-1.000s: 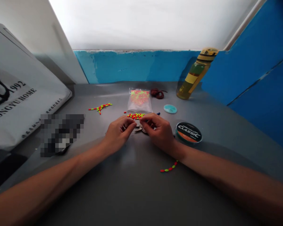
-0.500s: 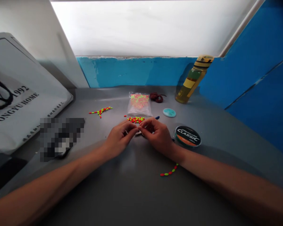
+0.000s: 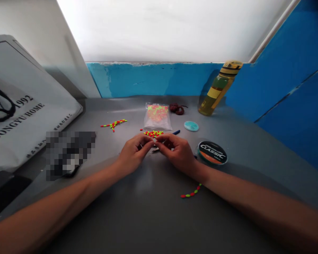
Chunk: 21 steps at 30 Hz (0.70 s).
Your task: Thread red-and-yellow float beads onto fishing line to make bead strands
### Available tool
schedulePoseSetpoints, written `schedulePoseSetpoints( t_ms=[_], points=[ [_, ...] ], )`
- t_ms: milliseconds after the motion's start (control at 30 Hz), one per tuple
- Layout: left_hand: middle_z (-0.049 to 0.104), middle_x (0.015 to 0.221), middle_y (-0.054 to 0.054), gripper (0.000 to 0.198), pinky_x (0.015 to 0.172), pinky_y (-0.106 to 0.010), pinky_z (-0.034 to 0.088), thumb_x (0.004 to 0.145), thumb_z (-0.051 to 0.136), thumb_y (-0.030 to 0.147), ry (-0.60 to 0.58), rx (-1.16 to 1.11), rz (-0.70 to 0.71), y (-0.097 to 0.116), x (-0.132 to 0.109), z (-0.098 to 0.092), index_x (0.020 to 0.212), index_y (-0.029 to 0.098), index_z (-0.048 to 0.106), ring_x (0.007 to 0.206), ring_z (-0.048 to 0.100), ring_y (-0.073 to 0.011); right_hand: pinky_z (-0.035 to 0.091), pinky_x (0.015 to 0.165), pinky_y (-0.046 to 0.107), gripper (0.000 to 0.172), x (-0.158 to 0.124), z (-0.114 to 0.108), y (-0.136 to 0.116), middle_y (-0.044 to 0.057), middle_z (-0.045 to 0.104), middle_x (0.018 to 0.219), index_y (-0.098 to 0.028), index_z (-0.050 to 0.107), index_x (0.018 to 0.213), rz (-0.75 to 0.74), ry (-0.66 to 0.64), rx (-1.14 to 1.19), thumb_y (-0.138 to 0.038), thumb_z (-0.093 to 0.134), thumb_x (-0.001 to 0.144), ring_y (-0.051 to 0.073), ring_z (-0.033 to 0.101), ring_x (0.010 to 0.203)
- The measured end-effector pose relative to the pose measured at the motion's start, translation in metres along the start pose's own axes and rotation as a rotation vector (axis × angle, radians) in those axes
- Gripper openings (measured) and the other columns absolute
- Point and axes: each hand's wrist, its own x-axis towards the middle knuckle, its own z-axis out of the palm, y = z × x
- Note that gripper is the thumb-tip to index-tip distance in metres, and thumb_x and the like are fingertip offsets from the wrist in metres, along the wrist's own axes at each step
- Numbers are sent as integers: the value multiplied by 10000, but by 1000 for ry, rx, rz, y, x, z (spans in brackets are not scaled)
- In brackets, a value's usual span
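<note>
My left hand [image 3: 134, 152] and my right hand [image 3: 177, 150] meet fingertip to fingertip over the table, both pinched closed. What lies between the fingertips is too small to make out. Just beyond them is a loose pile of red and yellow-green beads [image 3: 153, 133]. Below my right wrist, a strung row of the same beads [image 3: 192, 194] runs partly hidden under the forearm. Right of that hand lies a line spool [image 3: 212, 153] with a black and orange label. Under the fingers, a small flat object [image 3: 155, 150] is mostly covered.
Behind the pile lies a clear bag of beads [image 3: 158, 116], beside a dark red cord [image 3: 177, 108]. A teal disc [image 3: 191, 126] and a yellow-capped bottle [image 3: 218, 90] are at right. More beads [image 3: 113, 124] and a large white bag [image 3: 23, 102] are at left.
Both hands keep their pinch, with the fingertips shifting only slightly. The whole view has moved a little; a bit more of the blue stick behind my right hand shows.
</note>
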Motion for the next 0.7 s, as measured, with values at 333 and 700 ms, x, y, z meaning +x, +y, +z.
schedulePoseSetpoints(
  t_ms=[333,700],
  points=[
    [611,705,-3,179,518,-231,367,931,590,335,5,0,10,0,0,1,886,177,662,614,506,-117,497,574,292,135,-1,0,0,28,714,812,-207,725,939,-2,-4,-10,-320,683,878,127,606,615],
    [707,833,-38,184,637,-253,458,913,639,348,28,1,30,-7,0,2,953,176,691,713,606,-131,433,556,288,114,-1,-2,0,-7,628,699,-198,674,903,40,-12,24,-303,632,908,118,533,579]
  ],
)
